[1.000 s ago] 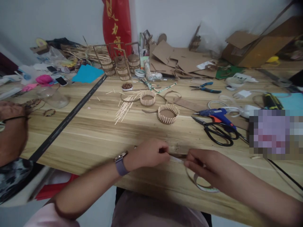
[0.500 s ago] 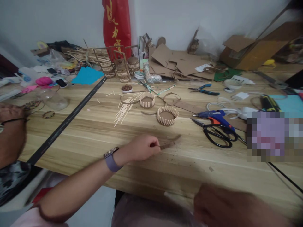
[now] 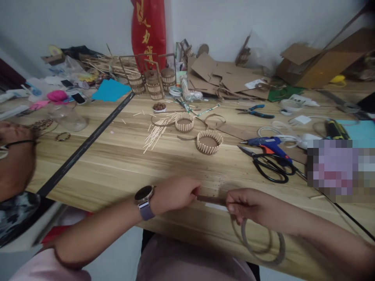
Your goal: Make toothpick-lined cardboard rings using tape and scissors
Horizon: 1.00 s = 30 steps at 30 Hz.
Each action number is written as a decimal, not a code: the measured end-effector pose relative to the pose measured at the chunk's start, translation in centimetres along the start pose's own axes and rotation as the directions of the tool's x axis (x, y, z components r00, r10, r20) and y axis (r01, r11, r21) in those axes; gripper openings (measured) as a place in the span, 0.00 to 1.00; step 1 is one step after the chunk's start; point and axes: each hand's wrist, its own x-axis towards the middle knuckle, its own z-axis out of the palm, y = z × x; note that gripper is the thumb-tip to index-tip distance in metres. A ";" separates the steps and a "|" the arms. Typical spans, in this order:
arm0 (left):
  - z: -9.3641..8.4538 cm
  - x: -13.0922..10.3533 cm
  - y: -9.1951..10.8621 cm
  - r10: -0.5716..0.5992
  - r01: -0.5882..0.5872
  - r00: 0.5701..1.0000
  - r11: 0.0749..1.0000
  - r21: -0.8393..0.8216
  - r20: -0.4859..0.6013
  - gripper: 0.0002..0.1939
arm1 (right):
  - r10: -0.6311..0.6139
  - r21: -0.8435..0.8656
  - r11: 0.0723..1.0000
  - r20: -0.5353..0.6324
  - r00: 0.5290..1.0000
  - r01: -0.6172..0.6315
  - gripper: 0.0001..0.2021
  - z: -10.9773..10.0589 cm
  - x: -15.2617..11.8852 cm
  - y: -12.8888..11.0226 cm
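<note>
My left hand (image 3: 178,194), with a watch on its wrist, is closed on one end of a narrow brown strip (image 3: 211,200). My right hand (image 3: 247,203) pinches the same strip a short way to the right, so it runs nearly straight between the two hands just above the table. A curled brown length (image 3: 279,249) loops below my right hand; whether it is one piece with the strip I cannot make out. Under the strip a thin white piece (image 3: 216,207) shows. Beyond my hands stand two round cardboard bases ringed with short sticks, a nearer one (image 3: 209,142) and a farther one (image 3: 184,122).
Black-handled scissors (image 3: 271,168) and a blue glue gun (image 3: 268,143) lie to the right, with pliers (image 3: 256,112) behind. Loose thin sticks (image 3: 156,132) lie left of the bases. Little lidded baskets (image 3: 154,88) stand at the back. Another person's arm (image 3: 17,168) rests at far left.
My right hand has come up from the lower right edge and now grips the strip, with the curled length below it. My left hand has moved slightly nearer to me.
</note>
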 end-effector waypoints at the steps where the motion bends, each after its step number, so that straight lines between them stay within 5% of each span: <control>1: 0.2 -0.2 0.1 0.003 -0.002 1.000 0.999 0.040 -0.025 0.05 | -0.007 0.003 1.000 0.000 1.000 0.007 0.21 0.1 0.3 0.1; 7: 1.3 -0.7 0.7 0.105 -0.056 0.984 0.949 0.311 -0.142 0.06 | -0.041 0.031 0.999 -0.006 0.999 0.041 0.20 -0.4 1.3 0.7; 15: 1.9 -0.1 0.2 0.155 -0.150 0.986 0.987 0.064 -0.066 0.11 | 0.001 -0.043 0.999 0.015 1.000 -0.001 0.19 -0.5 1.5 0.0; 30: 2.0 -0.6 0.2 0.173 -0.170 0.982 0.984 0.052 -0.073 0.12 | 0.078 -0.036 0.996 0.014 0.997 -0.078 0.20 -0.7 1.9 0.1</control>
